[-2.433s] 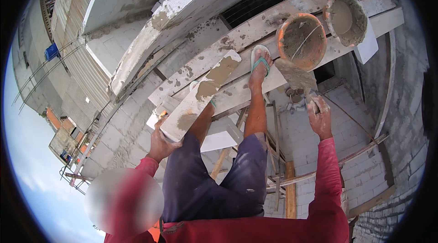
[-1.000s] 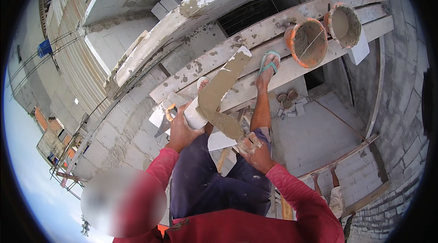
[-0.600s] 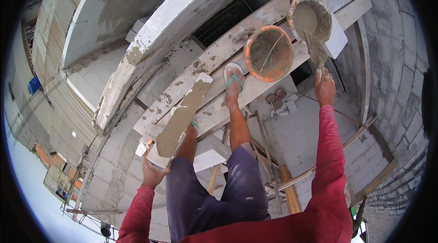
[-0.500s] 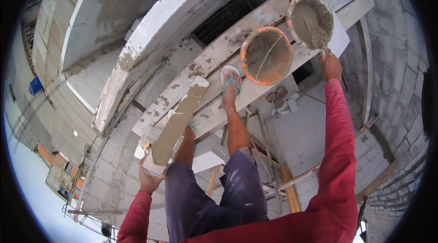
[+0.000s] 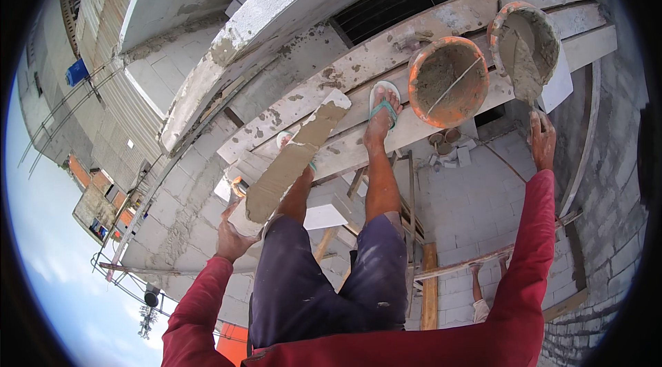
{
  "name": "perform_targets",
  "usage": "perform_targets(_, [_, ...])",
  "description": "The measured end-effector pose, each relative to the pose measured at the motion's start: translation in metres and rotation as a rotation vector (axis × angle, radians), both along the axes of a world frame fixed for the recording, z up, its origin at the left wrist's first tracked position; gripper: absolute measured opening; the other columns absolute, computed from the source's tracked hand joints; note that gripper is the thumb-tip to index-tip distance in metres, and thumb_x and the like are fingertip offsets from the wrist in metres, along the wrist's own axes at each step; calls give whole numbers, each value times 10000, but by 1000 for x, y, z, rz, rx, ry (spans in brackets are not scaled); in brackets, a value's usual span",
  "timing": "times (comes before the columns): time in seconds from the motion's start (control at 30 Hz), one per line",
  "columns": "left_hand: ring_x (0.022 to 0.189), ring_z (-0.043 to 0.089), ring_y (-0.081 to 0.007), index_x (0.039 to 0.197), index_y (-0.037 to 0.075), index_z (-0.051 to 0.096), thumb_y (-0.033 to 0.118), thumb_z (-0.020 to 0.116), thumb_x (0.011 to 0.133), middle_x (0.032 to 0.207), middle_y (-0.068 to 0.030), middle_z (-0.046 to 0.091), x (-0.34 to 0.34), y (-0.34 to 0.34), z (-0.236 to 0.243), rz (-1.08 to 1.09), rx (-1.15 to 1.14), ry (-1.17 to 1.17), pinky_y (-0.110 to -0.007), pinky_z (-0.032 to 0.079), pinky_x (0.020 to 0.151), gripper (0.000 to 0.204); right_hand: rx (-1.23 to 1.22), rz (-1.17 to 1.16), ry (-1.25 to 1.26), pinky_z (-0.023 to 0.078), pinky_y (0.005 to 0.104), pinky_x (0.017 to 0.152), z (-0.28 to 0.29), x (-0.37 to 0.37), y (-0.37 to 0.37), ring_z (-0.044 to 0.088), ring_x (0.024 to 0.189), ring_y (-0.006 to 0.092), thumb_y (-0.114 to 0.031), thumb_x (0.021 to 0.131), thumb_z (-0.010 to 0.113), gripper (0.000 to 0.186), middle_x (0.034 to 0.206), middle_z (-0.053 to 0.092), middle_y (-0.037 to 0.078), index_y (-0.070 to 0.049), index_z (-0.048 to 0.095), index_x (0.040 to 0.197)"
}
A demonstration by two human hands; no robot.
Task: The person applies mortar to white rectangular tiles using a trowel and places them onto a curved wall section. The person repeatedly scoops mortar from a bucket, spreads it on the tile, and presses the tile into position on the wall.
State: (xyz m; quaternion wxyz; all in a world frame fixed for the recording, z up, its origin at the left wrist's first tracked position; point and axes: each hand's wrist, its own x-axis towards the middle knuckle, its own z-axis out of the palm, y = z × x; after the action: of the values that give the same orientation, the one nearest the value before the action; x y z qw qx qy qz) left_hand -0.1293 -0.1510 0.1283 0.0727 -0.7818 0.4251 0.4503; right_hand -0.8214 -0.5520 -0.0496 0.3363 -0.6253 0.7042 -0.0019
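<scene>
My left hand [image 5: 234,236] grips the near end of a long white block [image 5: 243,221], which lies tilted beside my left leg. A grey layer of wet mortar [image 5: 286,170] covers most of its upper face. In my right hand [image 5: 543,141] is a trowel [image 5: 527,84], its blade heaped with mortar and largely hidden by it. The blade is over the near rim of the right-hand bucket [image 5: 494,37], which contains more grey mortar. Left of it stands an orange bucket [image 5: 416,81] with mortar-smeared insides and a thin handle across its mouth.
My sandalled feet [image 5: 383,101] are on raised planks [image 5: 441,18] spotted with mortar. A curved white wall edge [image 5: 255,15] runs along the left. Below are a wooden ladder-like frame [image 5: 411,194], pale blocks [image 5: 327,210] and another person's arm [image 5: 477,284].
My right hand has drawn the trowel toward me, and mortar now heaps its blade. The whole view has shifted, and another person's arms have appeared below. My left hand keeps hold of the block.
</scene>
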Motion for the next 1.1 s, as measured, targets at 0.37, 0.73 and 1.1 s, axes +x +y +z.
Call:
perform_targets(0.37, [1294, 569, -341, 1421, 24, 401, 271, 976, 610, 1383, -177, 574, 31, 43, -10, 158, -80, 139, -433, 453, 1109, 1025, 232, 76, -315, 539, 478, 854, 64, 255, 266, 694, 954, 425, -243, 944, 694, 310, 1052, 716, 202, -34, 681, 1172])
perform_targets(0.73, [1317, 577, -374, 1406, 66, 392, 148, 993, 543, 1479, -158, 550, 55, 63, -21, 131, -195, 219, -455, 475, 1108, 1055, -24, 577, -382, 517, 522, 873, 93, 398, 369, 645, 1021, 370, -137, 714, 816, 443, 1078, 656, 124, -101, 693, 1139])
perform_targets(1.1, [1281, 598, -385, 1416, 39, 413, 140, 972, 555, 1429, -198, 576, 55, 61, -20, 204, -148, 209, -449, 491, 1081, 1031, 109, 252, -328, 511, 545, 824, 94, 452, 453, 591, 997, 497, -59, 779, 770, 437, 1135, 546, 287, -3, 531, 1140])
